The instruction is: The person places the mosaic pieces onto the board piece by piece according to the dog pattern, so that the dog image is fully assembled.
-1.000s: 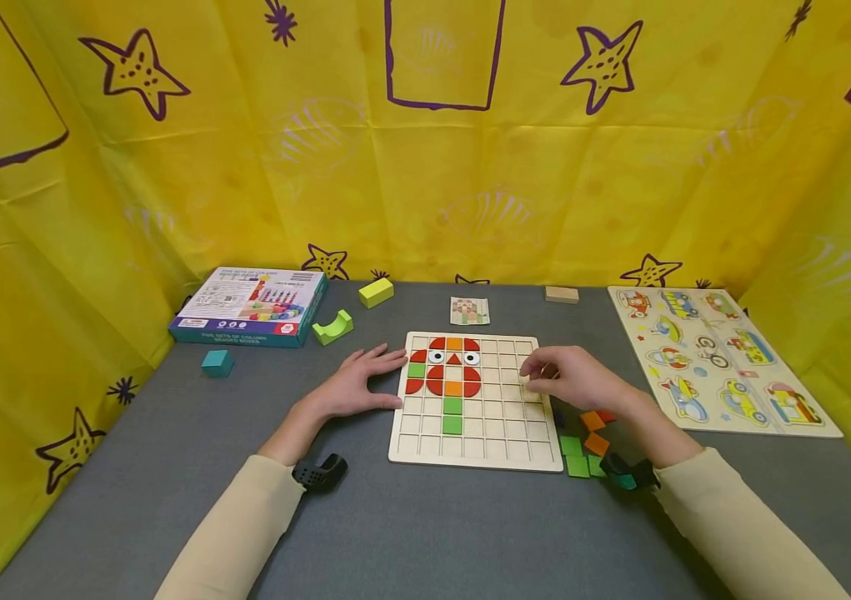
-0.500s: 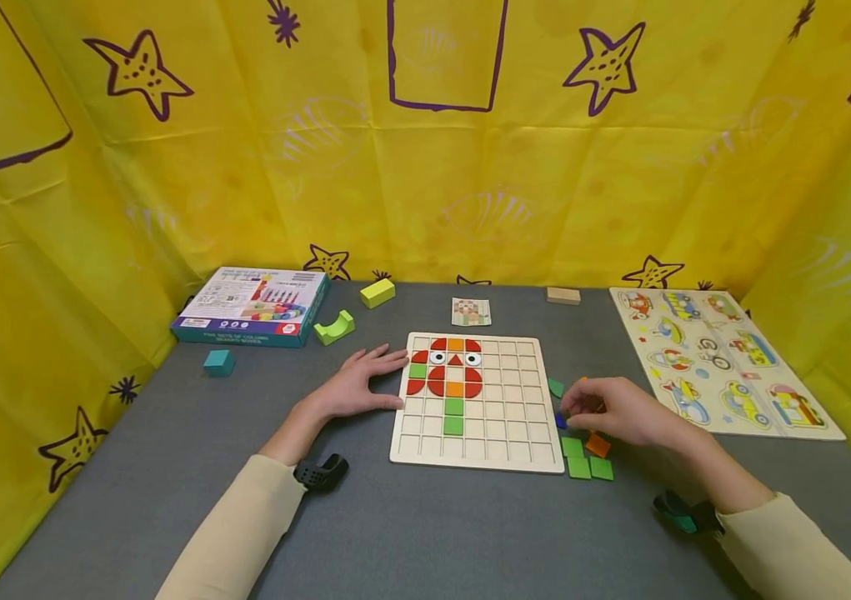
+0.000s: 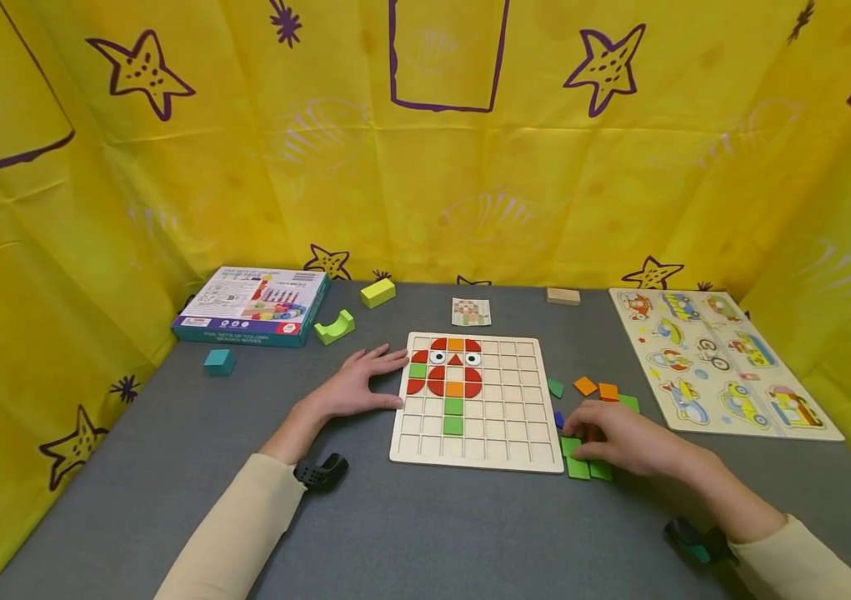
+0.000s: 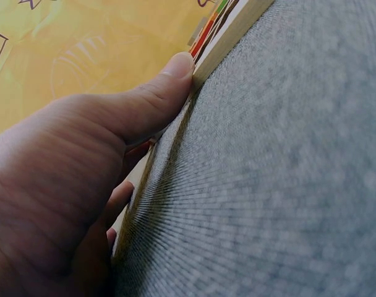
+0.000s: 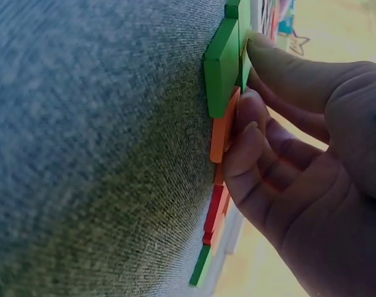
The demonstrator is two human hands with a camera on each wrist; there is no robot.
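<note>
My left hand (image 3: 367,383) is spread along the left edge of the wooden grid board (image 3: 515,446), its thumb (image 4: 166,80) straight against the board's side. Red, orange and green pieces form a figure with two eye tiles on the grid's upper left. My right hand (image 3: 620,435) is low over the green tiles beside the board's lower right corner. Its thumb and fingertips pinch at a green square tile (image 3: 570,448). More green tiles (image 5: 222,71) and an orange tile (image 5: 222,130) lie right by the fingers in the right wrist view. The palm hides some pieces.
Beyond the right hand lie orange tiles (image 3: 608,392), a dark green piece (image 3: 556,387) and a blue piece (image 3: 558,419). A picture card (image 3: 471,312) is behind the board. A picture puzzle board (image 3: 718,367) lies right; a box (image 3: 252,304) and blocks (image 3: 333,327) stand left.
My right hand has gone from above the board's right side to the loose pieces, then down to the green tiles, uncovering orange tiles. The left hand stays in place.
</note>
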